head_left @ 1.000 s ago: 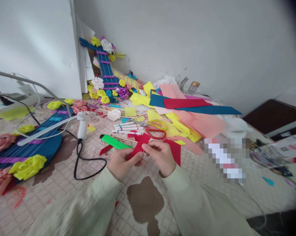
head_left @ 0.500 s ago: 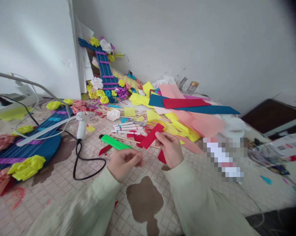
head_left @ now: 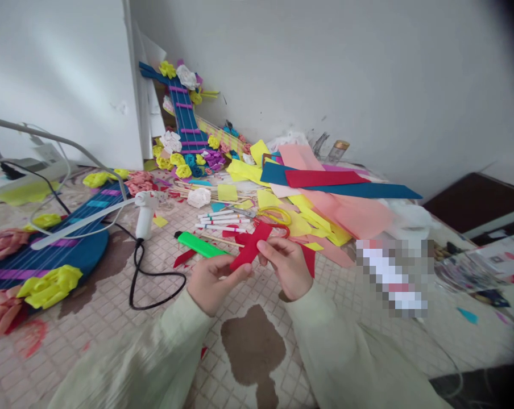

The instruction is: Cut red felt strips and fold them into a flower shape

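A short strip of red crepe paper is stretched between both hands above the table. My left hand pinches its lower end between thumb and fingers. On its right edge, near the middle, my right hand grips it with thumb and forefinger. Just beyond the left hand lies a green box cutter. Behind the strip are scissors with yellow and red handles and several white markers. Another red paper piece shows beside the right hand, partly hidden by it.
A white glue gun with a black cord stands at left, near a blue paper guitar with paper flowers. A second decorated guitar leans at the back. Coloured paper sheets are piled at back right. A pixelated patch covers something at right.
The red strip has come down and left, toward my left hand, whose fingers now hold its lower end. My right hand has moved slightly left and keeps its grip.
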